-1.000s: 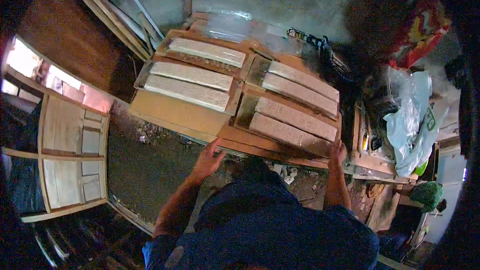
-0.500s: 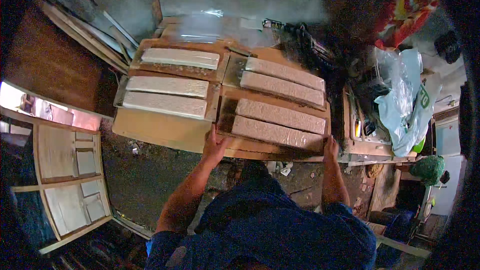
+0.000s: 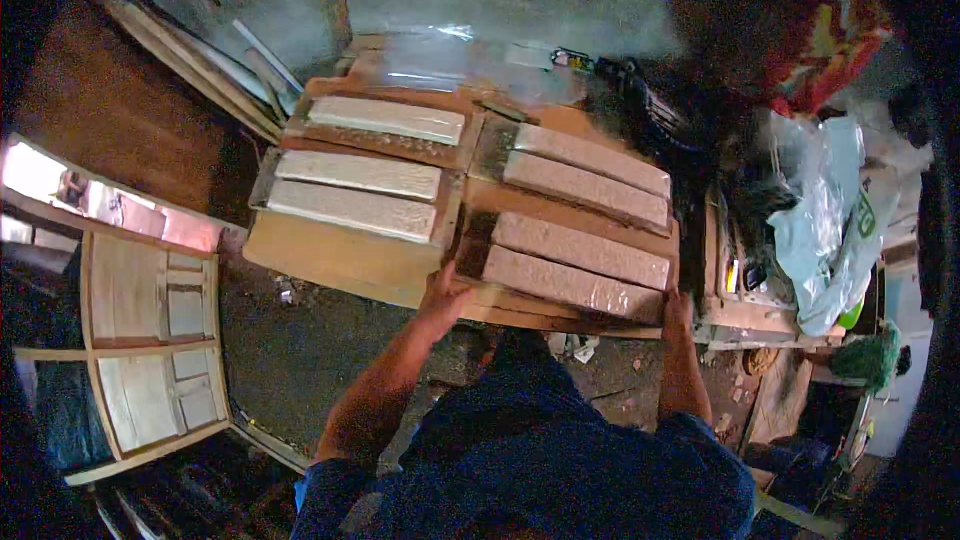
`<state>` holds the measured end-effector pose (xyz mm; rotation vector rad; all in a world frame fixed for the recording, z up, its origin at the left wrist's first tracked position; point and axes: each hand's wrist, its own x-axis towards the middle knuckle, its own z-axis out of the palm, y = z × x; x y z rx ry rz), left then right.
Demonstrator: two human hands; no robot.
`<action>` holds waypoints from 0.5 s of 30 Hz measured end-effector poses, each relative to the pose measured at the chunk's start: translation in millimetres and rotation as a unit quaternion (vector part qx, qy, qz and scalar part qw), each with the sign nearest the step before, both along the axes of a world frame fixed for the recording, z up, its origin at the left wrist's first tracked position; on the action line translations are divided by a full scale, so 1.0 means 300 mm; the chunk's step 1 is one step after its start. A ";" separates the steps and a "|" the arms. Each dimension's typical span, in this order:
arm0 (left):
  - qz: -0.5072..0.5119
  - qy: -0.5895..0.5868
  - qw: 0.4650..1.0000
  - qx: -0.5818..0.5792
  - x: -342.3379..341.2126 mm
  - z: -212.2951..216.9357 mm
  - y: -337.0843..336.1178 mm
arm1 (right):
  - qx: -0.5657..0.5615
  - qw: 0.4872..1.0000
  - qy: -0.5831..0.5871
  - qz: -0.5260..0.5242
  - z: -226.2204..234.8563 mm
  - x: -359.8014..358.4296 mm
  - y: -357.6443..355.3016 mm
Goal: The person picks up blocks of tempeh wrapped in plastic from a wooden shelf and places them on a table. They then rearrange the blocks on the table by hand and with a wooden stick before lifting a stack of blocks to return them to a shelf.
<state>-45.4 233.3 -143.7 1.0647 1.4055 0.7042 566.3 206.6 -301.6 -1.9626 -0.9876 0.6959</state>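
Two long, pale pinkish slabs lie side by side on a dark thin board at the near right of the table. My left hand is closed on the board's near left corner. At its near right corner, my right hand grips the edge, its fingers partly hidden. Just behind lies another pair of pinkish slabs on a similar board. To the left, two whiter slabs rest on a board, with a single white slab on one farther back.
The tan tabletop ends in a curved front edge before me. Clear plastic sheeting lies at the back. Pale plastic bags and dark clutter stand on the right. Wooden panelled frames lean at lower left; debris litters the floor.
The whole view has shifted a little, so everything appears slightly farther right and lower. Both hands stay on the same board, which has not visibly moved against the table.
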 end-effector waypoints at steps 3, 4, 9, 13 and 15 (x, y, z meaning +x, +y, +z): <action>-0.009 0.124 0.991 0.051 0.020 0.059 -0.022 | -0.028 0.998 -0.060 0.006 0.031 -0.066 -0.023; 0.020 0.099 0.994 0.029 0.000 0.052 -0.047 | -0.119 0.982 -0.136 0.046 0.098 -0.113 -0.004; 0.038 0.013 0.997 0.062 -0.049 -0.132 -0.157 | -0.146 0.956 -0.256 -0.016 0.268 -0.227 0.002; 0.043 0.006 0.996 0.074 -0.040 -0.104 -0.159 | -0.201 0.952 -0.226 0.043 0.163 -0.088 -0.052; 0.074 -0.065 0.995 0.030 -0.047 -0.070 -0.159 | -0.217 0.937 -0.250 0.109 0.200 -0.121 -0.044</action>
